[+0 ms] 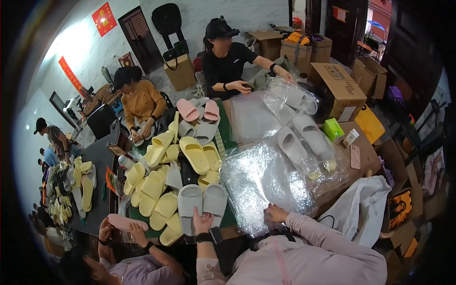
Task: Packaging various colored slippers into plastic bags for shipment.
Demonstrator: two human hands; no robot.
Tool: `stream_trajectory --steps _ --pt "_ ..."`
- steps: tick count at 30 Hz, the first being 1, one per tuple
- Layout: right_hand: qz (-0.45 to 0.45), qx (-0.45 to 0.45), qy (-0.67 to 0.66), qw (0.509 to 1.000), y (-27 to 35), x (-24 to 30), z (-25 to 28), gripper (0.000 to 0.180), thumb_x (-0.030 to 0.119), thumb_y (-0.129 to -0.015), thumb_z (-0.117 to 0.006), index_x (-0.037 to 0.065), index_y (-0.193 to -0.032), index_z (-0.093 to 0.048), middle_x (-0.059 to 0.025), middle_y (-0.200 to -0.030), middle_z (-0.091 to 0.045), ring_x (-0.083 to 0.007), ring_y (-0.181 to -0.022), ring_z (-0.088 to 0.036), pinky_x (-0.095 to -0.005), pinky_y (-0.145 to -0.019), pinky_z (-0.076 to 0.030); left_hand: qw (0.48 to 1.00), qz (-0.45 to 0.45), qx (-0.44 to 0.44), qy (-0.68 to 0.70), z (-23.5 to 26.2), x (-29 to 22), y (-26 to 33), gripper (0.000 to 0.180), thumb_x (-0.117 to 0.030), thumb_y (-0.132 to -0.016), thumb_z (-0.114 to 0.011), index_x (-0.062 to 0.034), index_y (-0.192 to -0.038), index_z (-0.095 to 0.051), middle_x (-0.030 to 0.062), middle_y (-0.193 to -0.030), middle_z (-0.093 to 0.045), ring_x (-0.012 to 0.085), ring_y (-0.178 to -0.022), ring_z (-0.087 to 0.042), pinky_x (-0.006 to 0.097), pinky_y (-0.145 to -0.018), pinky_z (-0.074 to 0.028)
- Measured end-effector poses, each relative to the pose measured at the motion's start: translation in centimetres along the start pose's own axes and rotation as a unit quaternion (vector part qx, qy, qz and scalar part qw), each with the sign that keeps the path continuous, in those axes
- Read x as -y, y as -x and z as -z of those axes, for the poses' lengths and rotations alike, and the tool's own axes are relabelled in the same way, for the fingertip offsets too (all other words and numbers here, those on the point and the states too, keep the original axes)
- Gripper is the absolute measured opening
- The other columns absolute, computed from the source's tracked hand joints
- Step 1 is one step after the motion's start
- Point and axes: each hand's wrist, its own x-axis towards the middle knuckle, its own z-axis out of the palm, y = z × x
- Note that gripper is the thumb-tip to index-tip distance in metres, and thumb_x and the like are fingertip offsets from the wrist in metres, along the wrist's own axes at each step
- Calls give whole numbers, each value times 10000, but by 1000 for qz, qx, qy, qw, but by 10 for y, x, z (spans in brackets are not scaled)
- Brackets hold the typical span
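My left hand (203, 221) is closed on a pair of grey slippers (190, 202) at the table's near edge, its thumb and fingers against them where the two meet. To the right, my right hand (276, 213) has its fingers bent over the near edge of a clear plastic bag (251, 183), the top of a shiny stack. Just left of the grey pair lies a heap of yellow slippers (152, 190). Beyond the bags, another grey pair (308, 135) rests on clear plastic.
Opposite, a person in black (228, 61) handles a bagged grey pair. Another person (142, 102) sits at far left; one at near left holds a pink slipper (127, 222). A cardboard box (337, 88), a green packet (333, 129) and a phone (355, 156) stand or lie at right.
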Motion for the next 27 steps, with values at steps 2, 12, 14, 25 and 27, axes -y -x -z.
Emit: stream_trajectory --steps 2,12,14,25,27 --pt "-10 -13 -8 1000 -1 -19 -4 586 385 -798 -555 214 -1327 -371 -172 -1429 -230 -408 -1306 -223 -564 -973 -318 998 -26 49 -37 -67 36 64 606 -479 -785 -625 -44 -1152 -418 101 -1086 -439 233 -1030 -433 387 -929 -321" --pt "-22 -25 -102 994 19 7 37 487 252 -793 -540 113 -1252 -458 -221 -1257 -449 -363 -1131 -475 -452 -907 -418 977 55 203 42 -155 127 106 452 -337 -961 -299 21 -1226 -376 189 -1160 -409 295 -1132 -407 428 -1041 -300" --pt "-73 -172 -161 969 31 -10 46 423 202 -800 -519 76 -1203 -485 -224 -1162 -500 -358 -1072 -508 -436 -869 -429 930 161 303 134 -137 145 65 441 -321 -960 -307 28 -1222 -371 200 -1181 -396 304 -1140 -406 423 -1033 -308" --pt "31 -366 -155 917 38 7 76 221 210 -775 -575 76 -948 -608 -185 -1003 -544 -357 -958 -485 -419 -810 -407 855 81 165 -485 -56 172 -4 401 -165 -887 -448 5 -1236 -348 201 -1255 -409 340 -1171 -403 409 -973 -361" --pt "70 -317 -61 944 15 8 56 295 257 -793 -574 91 -1035 -602 -193 -1087 -540 -395 -1046 -448 -454 -854 -392 913 137 25 -384 -48 170 -8 406 -161 -890 -440 11 -1243 -339 208 -1267 -396 331 -1168 -406 399 -976 -359"
